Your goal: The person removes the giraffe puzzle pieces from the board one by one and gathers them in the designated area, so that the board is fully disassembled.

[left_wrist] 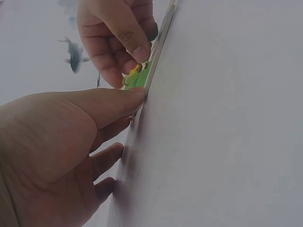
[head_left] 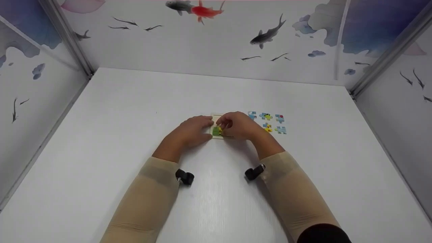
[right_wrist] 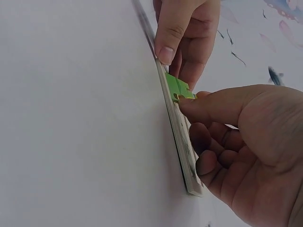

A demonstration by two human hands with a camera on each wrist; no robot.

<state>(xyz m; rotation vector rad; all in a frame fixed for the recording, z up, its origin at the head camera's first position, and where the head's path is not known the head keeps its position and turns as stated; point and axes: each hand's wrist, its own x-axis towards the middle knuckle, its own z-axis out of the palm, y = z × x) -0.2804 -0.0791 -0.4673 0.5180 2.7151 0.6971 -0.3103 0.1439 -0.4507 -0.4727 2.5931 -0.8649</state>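
Observation:
A small wooden puzzle tray [head_left: 226, 137] lies flat on the white table, with a green puzzle piece [head_left: 215, 131] in its near left corner. My left hand [head_left: 195, 131] rests along the tray's left side, the thumb at the near corner and fairly straight fingers farther back. In the left wrist view the left thumb presses the tray's edge beside the green piece. Over the tray, my right hand [head_left: 239, 125] pinches a yellow-and-green puzzle piece [right_wrist: 187, 97] between thumb and forefinger, right against the green one. The right fingers hide much of that piece; its other fingers are curled.
To the right of the tray lie several loose puzzle pieces [head_left: 279, 118], blue with yellow and red marks, partly behind the right hand. White panels [head_left: 216, 44] painted with fish surround the table at the back and sides. Black wrist cameras [head_left: 185, 177] sit at both sleeves.

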